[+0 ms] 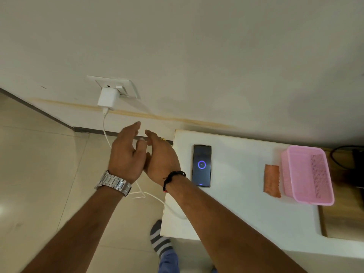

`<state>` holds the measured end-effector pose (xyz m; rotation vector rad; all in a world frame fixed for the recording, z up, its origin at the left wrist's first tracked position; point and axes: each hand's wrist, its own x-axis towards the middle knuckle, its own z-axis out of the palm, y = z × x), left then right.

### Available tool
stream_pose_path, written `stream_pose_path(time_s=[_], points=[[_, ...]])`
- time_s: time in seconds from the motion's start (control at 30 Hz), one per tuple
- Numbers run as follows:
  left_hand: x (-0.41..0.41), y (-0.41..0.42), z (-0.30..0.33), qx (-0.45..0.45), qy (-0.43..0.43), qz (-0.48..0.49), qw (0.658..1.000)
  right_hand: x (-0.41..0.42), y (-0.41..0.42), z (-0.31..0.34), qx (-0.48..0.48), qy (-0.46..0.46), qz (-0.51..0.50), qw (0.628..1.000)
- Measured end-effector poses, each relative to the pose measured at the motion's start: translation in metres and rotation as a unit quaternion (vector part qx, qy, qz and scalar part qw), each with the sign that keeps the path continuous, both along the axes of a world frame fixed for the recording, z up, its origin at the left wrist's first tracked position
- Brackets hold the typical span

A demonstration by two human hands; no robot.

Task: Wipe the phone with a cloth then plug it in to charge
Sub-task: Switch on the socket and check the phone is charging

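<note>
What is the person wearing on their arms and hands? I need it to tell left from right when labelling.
Both forearms are bare, no sleeves. The left hand has a silver metal link watch at the wrist. The right hand has a black braided thread band at the wrist, and something small and gold shows on a finger, probably a ring.

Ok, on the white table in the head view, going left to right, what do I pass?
phone with a charging ring on its screen → folded orange cloth → pink basket.
</note>
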<state>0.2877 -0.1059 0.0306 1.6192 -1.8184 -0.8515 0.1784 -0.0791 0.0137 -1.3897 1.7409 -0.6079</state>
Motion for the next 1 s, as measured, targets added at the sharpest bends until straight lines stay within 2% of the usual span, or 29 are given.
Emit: stream_pose_path(time_s=[0.2,0.47,0.63,0.73,0.87,1.0], points=[[-0.024,0.039,-0.034,0.095,0.039,0.011,0.995,-0.023,0.061,-0.030,0.036,0.010,-0.059,0.998],[-0.057,0.112,-0.084,0.180,-0.023,-0.102,0.978,-0.067,0.139,-0.073,0.126,-0.009,-0.163,0.979],[-0.065,0.152,-0.117,0.168,-0.104,-0.182,0.963,-0.093,0.175,-0.096,0.199,0.005,-0.216,0.956],[-0.067,0.167,-0.136,0.185,-0.165,-0.234,0.940,-0.099,0.190,-0.108,0.257,0.009,-0.258,0.931],[-0.070,0.181,-0.152,0.163,-0.299,-0.302,0.890,-0.096,0.200,-0.125,0.322,-0.060,-0.310,0.893],[-0.070,0.195,-0.160,0.141,-0.356,-0.297,0.875,-0.092,0.199,-0.134,0.326,-0.120,-0.330,0.878]])
